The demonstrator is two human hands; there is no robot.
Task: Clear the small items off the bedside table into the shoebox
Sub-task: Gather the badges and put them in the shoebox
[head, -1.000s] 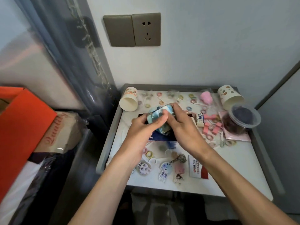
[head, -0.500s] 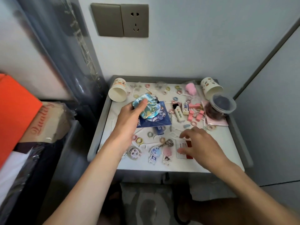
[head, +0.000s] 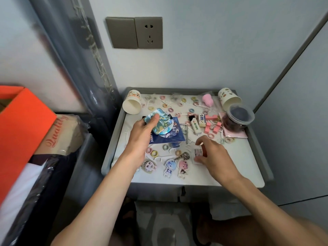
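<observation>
Head view: left hand (head: 142, 132) grips printed badges (head: 162, 124) over the tabletop (head: 239, 157); right hand (head: 214, 155) seemingly pinches a small card (head: 198, 153).

The shoebox (head: 23, 121) sits well left of the worktop (head: 248, 174). One paper cup (head: 132, 103) lies in its back left corner, a second cup (head: 230, 101) in the back right, with a lidded tub (head: 239, 116) just before it. Keychain figures (head: 170, 167) line the front edge. Behind them, right of centre, a lighter (head: 195, 125) lies beside an eraser (head: 201, 119).

Two paper cups (head: 132, 104); three character charms (head: 169, 167); one lighter (head: 195, 125); one eraser (head: 201, 120).
</observation>
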